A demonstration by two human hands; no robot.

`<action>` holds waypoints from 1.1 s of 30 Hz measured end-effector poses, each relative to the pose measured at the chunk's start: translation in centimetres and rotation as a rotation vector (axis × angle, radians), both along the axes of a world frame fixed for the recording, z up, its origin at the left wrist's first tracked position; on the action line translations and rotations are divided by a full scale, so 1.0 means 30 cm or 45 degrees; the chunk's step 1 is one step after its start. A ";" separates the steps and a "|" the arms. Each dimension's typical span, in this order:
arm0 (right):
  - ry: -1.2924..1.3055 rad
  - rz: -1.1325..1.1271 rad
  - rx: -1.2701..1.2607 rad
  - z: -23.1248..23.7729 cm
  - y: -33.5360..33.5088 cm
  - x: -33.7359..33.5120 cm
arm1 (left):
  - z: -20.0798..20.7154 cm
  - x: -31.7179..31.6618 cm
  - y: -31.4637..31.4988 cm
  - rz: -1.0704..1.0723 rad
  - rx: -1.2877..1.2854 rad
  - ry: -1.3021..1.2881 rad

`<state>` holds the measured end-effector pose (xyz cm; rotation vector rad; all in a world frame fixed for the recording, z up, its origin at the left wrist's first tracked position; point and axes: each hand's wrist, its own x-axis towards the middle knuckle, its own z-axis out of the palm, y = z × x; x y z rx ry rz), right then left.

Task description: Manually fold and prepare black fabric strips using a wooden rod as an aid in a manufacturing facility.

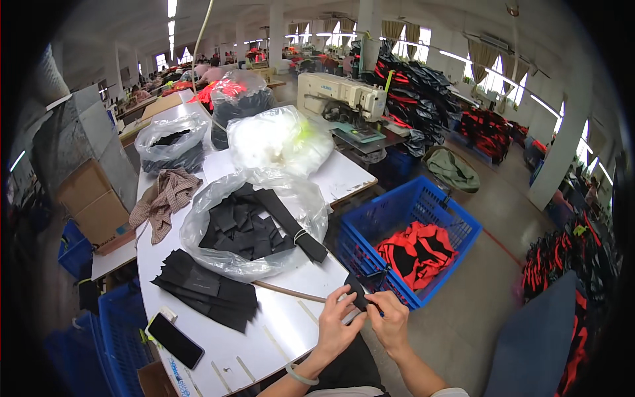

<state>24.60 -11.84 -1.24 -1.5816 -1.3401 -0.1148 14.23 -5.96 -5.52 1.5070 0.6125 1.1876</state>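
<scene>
Small black fabric piece (pixel 356 290) between my two hands

I pinch the small black fabric piece between the fingers of my left hand (pixel 338 322), thumb below; my right hand (pixel 389 319) is closed on its near right end; the piece is held up off the right edge of the white tabletop (pixel 281 337), just beside the near left corner of the blue crate (pixel 458 243), where red-and-black fabric (pixel 418 255) lies bunched.

To the left, a fanned stack of black strips (pixel 205 291) lies flat; the phone (pixel 175 340) is nearer, close to the left edge; beyond the stack, a clear plastic bag (pixel 243 267) stands open, full of black cut pieces (pixel 241 228); a checked cloth (pixel 162 205) lies left of the bag; a sewing machine (pixel 340 94) stands at the far side.
</scene>
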 end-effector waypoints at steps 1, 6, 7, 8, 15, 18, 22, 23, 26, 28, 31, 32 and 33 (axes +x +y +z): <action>-0.006 0.022 -0.003 -0.003 0.009 0.002 | 0.000 0.003 -0.009 0.007 0.010 -0.014; -0.054 0.056 -0.014 -0.011 -0.001 -0.005 | 0.021 0.019 0.014 0.424 0.508 0.184; -0.051 0.074 -0.021 -0.013 0.007 -0.006 | 0.025 0.015 0.010 0.440 0.500 0.191; -0.095 0.042 -0.053 -0.013 0.013 -0.010 | 0.032 0.007 0.001 0.485 0.465 0.290; 1.074 0.403 -0.192 -0.187 0.055 -0.002 | -0.007 -0.049 -0.014 0.556 0.512 0.552; 2.132 0.727 -0.307 -0.231 0.061 -0.062 | -0.045 -0.073 0.011 0.550 0.486 0.596; 2.539 1.001 -0.549 -0.204 0.088 -0.064 | -0.047 -0.159 0.056 0.309 0.210 0.487; 2.462 0.993 -0.728 -0.185 0.100 -0.058 | -0.033 -0.174 0.051 0.153 0.022 0.407; 1.388 0.666 -0.398 -0.101 0.166 -0.083 | 0.001 -0.139 0.048 0.298 -0.107 0.249; 0.848 0.627 -0.160 -0.071 0.197 -0.110 | 0.005 -0.129 0.062 0.456 -0.217 -0.002; 0.423 0.556 -0.066 -0.056 0.178 -0.096 | 0.022 -0.107 0.056 0.509 -0.244 -0.206; 0.342 0.506 -0.047 -0.046 0.170 -0.095 | 0.016 -0.092 0.045 0.511 -0.270 -0.231; 0.336 0.509 -0.049 -0.038 0.165 -0.102 | 0.013 -0.080 0.035 0.513 -0.271 -0.237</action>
